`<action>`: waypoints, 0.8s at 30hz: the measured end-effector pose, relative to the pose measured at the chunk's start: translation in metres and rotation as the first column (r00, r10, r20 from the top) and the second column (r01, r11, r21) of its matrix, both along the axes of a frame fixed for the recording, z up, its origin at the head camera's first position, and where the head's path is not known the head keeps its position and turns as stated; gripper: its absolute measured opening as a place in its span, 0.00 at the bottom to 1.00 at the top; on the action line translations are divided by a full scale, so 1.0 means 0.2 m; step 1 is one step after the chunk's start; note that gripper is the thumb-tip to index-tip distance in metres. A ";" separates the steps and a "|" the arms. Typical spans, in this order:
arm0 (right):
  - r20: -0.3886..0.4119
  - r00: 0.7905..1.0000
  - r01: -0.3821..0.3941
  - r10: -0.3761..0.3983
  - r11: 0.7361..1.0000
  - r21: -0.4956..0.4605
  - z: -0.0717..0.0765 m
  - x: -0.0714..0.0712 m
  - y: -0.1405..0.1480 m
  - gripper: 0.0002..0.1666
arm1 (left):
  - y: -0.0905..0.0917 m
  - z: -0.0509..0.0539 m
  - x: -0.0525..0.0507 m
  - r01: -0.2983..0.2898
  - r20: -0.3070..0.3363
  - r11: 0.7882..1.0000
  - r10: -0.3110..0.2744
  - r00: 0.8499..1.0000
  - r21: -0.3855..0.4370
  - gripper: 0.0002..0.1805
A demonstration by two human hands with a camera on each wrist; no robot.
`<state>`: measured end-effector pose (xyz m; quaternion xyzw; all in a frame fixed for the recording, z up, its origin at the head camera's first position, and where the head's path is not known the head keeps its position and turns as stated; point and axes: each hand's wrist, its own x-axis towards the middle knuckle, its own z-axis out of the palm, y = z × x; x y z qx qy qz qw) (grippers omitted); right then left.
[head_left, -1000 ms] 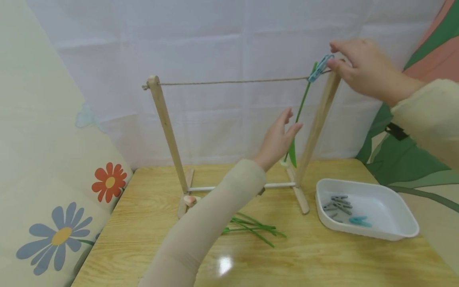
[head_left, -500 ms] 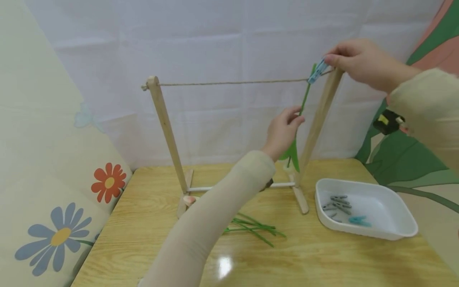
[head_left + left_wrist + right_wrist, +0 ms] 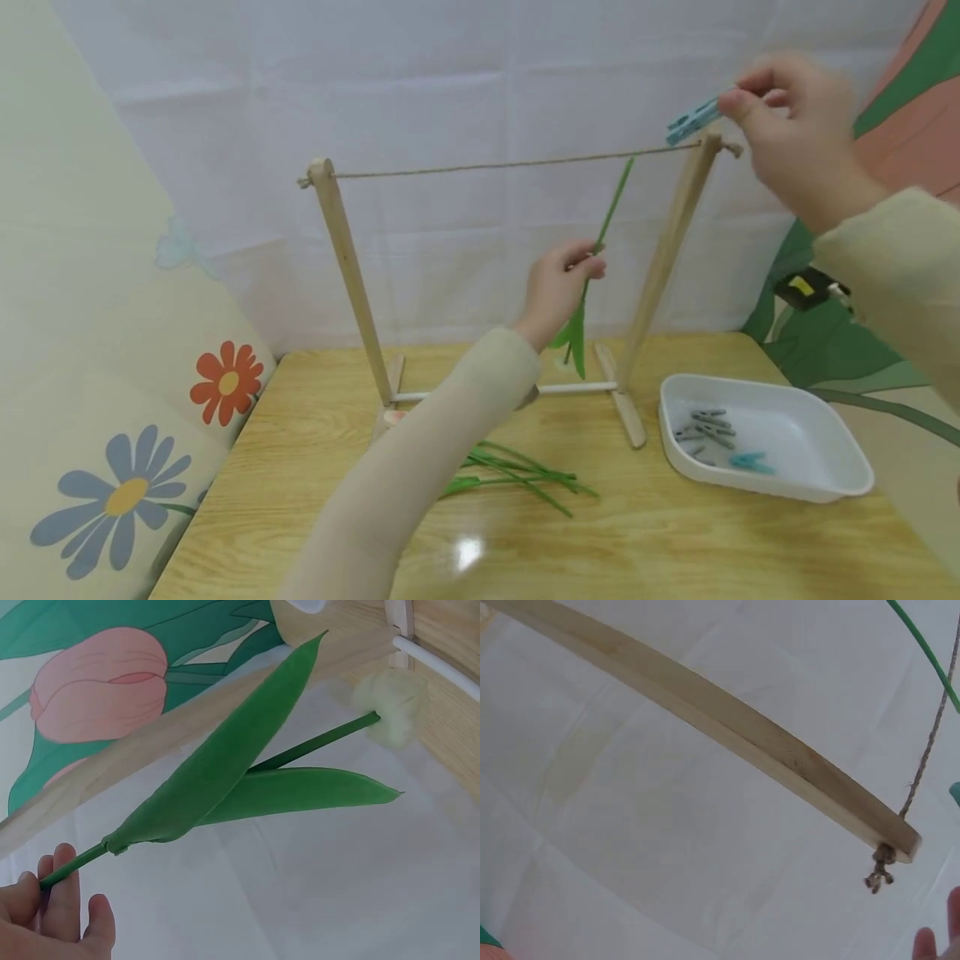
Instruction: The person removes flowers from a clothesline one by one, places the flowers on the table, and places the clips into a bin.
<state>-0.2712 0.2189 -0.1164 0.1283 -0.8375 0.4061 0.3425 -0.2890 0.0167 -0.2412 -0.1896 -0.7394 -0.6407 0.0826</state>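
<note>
In the head view my left hand [image 3: 561, 283] pinches the green stem of an artificial tulip [image 3: 217, 776], which hangs head down. Its pale cream bloom [image 3: 390, 709] and two long leaves show in the left wrist view. The stem's upper end is just below the twine [image 3: 480, 166] of a wooden frame, and I cannot tell whether they touch. My right hand [image 3: 806, 133] holds a blue clothespin [image 3: 693, 121] above the twine, near the right post [image 3: 672, 250]. In the right wrist view only fingertips and a sliver of the clothespin show.
A white tray [image 3: 817, 433] on the right of the table holds several grey clothespins [image 3: 708, 429] and a blue one [image 3: 752, 462]. Several green stems [image 3: 525, 475] lie on the table, partly behind my left arm. A white bar [image 3: 577, 388] joins the frame's feet.
My right hand has taken the blue clothespin off the twine and lifted it up and right. My left hand has gripped the tulip's stem and drawn it down and left.
</note>
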 end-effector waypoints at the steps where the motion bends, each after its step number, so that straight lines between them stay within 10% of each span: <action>1: -0.004 1.000 -0.011 0.011 1.000 -0.029 -0.01 0.01 0.01 0.09 | -0.02 -0.01 0.00 -0.005 0.005 1.000 0.005 1.000 0.001 0.13; 24: 0.023 0.999 -0.023 0.030 0.967 -0.255 -0.47 0.19 0.17 0.09 | -0.25 -0.13 0.15 0.002 -0.006 0.999 -0.002 1.000 -0.034 0.15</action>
